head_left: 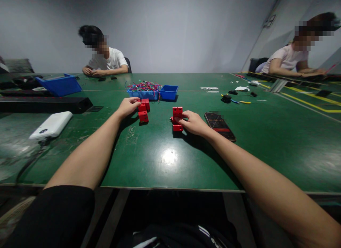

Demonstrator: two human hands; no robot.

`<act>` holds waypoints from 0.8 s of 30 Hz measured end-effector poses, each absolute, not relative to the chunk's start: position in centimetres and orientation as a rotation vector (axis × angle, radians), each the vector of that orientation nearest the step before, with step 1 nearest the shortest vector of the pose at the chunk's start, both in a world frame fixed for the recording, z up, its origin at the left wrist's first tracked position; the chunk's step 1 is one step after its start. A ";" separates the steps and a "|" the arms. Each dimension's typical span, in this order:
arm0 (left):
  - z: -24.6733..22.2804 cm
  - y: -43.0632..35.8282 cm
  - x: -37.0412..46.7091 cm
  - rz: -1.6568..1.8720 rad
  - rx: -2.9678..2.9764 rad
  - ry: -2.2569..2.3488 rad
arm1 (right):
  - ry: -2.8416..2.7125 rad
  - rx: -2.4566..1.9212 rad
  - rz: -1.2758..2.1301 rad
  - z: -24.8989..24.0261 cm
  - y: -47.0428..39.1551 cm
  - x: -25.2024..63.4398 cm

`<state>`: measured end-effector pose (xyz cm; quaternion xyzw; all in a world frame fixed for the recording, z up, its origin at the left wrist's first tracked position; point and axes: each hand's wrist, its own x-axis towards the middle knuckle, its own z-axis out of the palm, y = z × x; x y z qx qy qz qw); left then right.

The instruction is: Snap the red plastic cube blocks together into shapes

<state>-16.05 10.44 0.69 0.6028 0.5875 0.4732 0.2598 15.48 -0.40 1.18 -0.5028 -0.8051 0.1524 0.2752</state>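
My left hand (129,107) reaches over the green table, its fingers closed at the upper left of a small cluster of red blocks (143,108). One red block (143,117) of that cluster sits nearest to me. To the right, my right hand (194,122) pinches a second group of red blocks (177,112) between thumb and fingers. That group looks stacked, with dark round holes on the block faces and a small pin sticking out on its left side. My fingertips cover part of both groups.
Behind the blocks stand a blue bin of coloured wires (146,94) and a smaller blue bin (168,93). A phone (220,126) lies right of my right hand; a white power bank (52,125) lies left. Pliers (237,101) lie farther right. Two people sit across the table.
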 end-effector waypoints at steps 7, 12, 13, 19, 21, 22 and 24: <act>0.5 10.6 -16.5 1.268 1.708 1.661 | -2.163 -1.358 0.400 1.2 -0.4 15.5; 0.3 10.8 -17.0 1.286 1.759 1.716 | -2.173 -1.356 0.401 1.2 -0.4 15.5; 0.3 10.8 -17.0 1.289 1.768 1.735 | -2.175 -1.353 0.401 1.2 -0.4 15.5; 0.4 10.4 -17.5 1.351 1.735 1.973 | -2.173 -1.346 0.409 1.1 -0.4 15.5; 0.5 10.5 -17.6 1.413 1.686 2.038 | -2.174 -1.343 0.406 1.1 -0.4 15.5; 0.6 10.5 -17.7 1.455 1.658 2.058 | -2.174 -1.342 0.406 1.1 -0.4 15.5; 0.9 10.6 -17.7 1.561 1.603 2.075 | -2.173 -1.344 0.411 1.1 -0.4 15.5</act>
